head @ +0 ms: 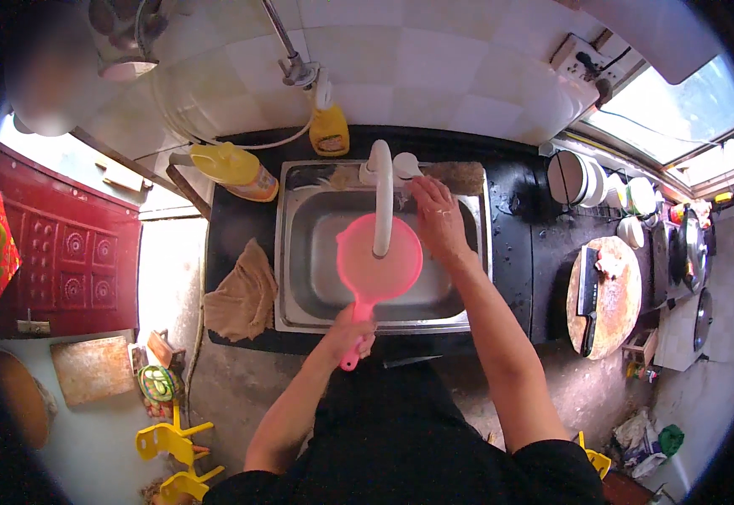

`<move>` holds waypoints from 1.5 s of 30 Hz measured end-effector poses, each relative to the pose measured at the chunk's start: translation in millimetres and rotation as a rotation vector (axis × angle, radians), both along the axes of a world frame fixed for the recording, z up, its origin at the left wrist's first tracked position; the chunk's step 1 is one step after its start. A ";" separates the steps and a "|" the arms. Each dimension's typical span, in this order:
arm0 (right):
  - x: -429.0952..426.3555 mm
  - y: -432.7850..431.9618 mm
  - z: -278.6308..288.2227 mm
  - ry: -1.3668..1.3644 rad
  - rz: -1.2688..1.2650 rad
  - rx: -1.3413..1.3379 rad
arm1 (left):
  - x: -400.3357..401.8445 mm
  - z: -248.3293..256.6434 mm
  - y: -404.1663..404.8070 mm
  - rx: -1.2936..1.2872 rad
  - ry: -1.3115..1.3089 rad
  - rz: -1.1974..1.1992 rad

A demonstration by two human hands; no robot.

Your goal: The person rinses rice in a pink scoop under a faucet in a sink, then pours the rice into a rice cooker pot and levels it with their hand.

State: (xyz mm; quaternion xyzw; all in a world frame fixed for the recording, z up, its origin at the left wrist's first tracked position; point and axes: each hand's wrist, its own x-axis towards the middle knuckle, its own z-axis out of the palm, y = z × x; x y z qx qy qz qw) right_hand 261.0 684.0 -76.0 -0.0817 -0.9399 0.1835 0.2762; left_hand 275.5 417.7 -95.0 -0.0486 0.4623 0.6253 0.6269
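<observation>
My left hand (345, 333) grips the handle of a pink plastic water dipper (367, 271), whose round bowl is over the stainless steel sink (283, 278). Right above the bowl hangs the spout end of a white faucet (382, 202). The dipper looks filled with pale, cloudy liquid, though its level is hard to judge. My right hand (438, 218) reaches to the back right of the sink, its fingertips at a round white fitting (407, 165) beside the faucet. Whether those fingers grip it is hidden.
A brown cloth (246, 293) and a yellow jug (241, 173) lie left of the sink. A yellow spray bottle (329, 131) stands behind. On the right, a cleaver (588, 297) rests on a round chopping board (616, 309), near a rack of bowls (572, 178).
</observation>
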 end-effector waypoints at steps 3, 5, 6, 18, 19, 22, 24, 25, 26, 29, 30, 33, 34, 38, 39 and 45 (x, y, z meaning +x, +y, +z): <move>16.8 2.0 -45.3 -0.211 -0.095 0.025 | 1.4 9.3 -4.4 -0.045 -0.020 0.000; 36.9 0.3 -67.6 -0.215 -0.056 -0.006 | 2.6 14.8 -6.6 -0.065 -0.001 -0.018; 41.7 -8.4 -62.4 -0.258 0.003 -0.192 | 3.0 18.5 -12.9 -0.096 0.018 -0.010; 85.5 -67.5 -108.8 -0.239 -0.239 -1.762 | 10.4 52.1 -33.8 -0.256 -0.021 -0.061; 85.6 -71.3 -106.0 -0.263 -0.256 -1.802 | 10.8 53.8 -34.4 -0.262 -0.022 -0.067; 85.8 -78.2 -100.5 -0.291 -0.289 -1.872 | 11.8 60.8 -34.9 -0.287 -0.013 -0.084; 85.2 -81.1 -98.8 -0.296 -0.301 -1.899 | 12.2 67.5 -33.8 -0.279 0.001 -0.076; 84.7 -82.5 -98.3 -0.284 -0.320 -1.943 | 12.7 68.7 -33.4 -0.281 0.002 -0.076; 83.9 -83.9 -97.9 -0.272 -0.340 -1.987 | 13.1 69.5 -33.2 -0.307 0.012 -0.080; 83.1 -88.6 -105.7 -0.293 -0.296 -2.003 | 15.1 75.0 -29.8 -0.361 0.034 -0.080; 83.4 -90.1 -112.8 -0.288 -0.299 -2.008 | 15.4 76.9 -28.7 -0.387 0.045 -0.073; 83.1 -94.2 -125.1 -0.269 -0.236 -1.984 | 15.3 80.1 -29.3 -0.357 0.011 -0.043; 81.1 -95.6 -123.8 -0.304 -0.238 -1.948 | 15.2 82.4 -29.7 -0.363 0.012 -0.046; 76.5 -100.7 -89.1 -0.289 -0.222 -2.013 | 14.3 89.7 -34.4 -0.390 0.025 -0.048; 76.8 -99.8 -90.2 -0.284 -0.224 -2.015 | 13.5 91.4 -33.6 -0.385 0.026 -0.053; 74.0 -101.3 -91.1 -0.278 -0.232 -2.039 | 11.5 101.6 -31.5 -0.379 0.030 -0.077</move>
